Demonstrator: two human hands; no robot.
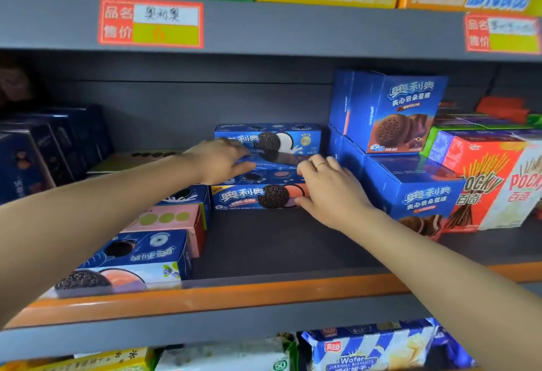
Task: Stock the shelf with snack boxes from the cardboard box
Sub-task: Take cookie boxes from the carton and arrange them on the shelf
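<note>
Blue cookie boxes, grey shelf with orange edge, red-yellow price tag

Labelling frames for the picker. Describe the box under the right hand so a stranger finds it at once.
On the middle shelf, left of the tall blue cake boxes, flat blue cookie boxes are stacked. The right hand touches the bottom box. Unlike the white-cream box on top, its front shows a cookie with pink filling.

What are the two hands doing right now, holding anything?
Left hand: open, fingers lying on the upper Oreo box.
Right hand: open, fingers touching the lower Oreo box.
</note>
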